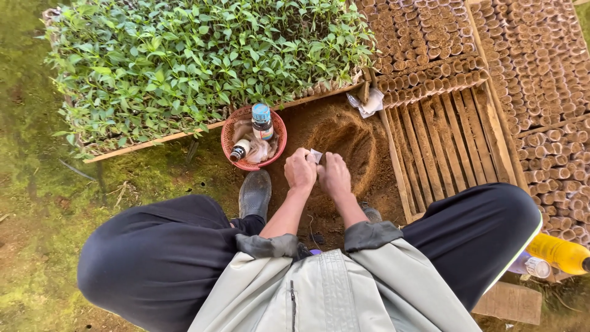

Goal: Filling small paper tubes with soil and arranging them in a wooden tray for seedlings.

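Observation:
My left hand and my right hand are held close together above a mound of brown soil. Both pinch a small white packet between their fingertips. I am squatting, with my dark-trousered knees spread to either side and one dark shoe on the ground by the soil. Just left of my hands stands a red round basket holding a brown bottle with a blue cap, a smaller bottle and some wrapping.
A wide bed of green seedlings fills the upper left. Rows of small soil-filled pots lie at the upper right beside a slatted wooden tray. A crumpled white wrapper lies nearby. A yellow bottle rests at the right.

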